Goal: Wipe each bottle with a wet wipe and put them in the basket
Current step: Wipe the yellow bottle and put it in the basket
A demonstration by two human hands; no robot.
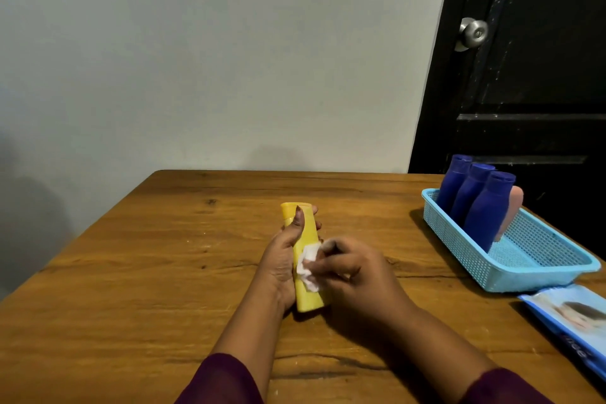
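Observation:
A yellow bottle [306, 289] lies lengthwise over the middle of the wooden table [164, 272], cap end pointing away from me. My left hand [282, 256] grips it from the left, thumb laid along its top. My right hand [354, 269] pinches a crumpled white wet wipe [308, 264] against the bottle's side. At the right stands a light blue mesh basket [541, 259] holding three dark blue bottles [482, 207] upright in a row and one pink bottle [511, 210] behind them.
A blue pack of wet wipes [577, 318] lies at the table's right edge, just in front of the basket. A grey wall stands behind the table, and a black door with a metal knob [474, 33] is at the back right.

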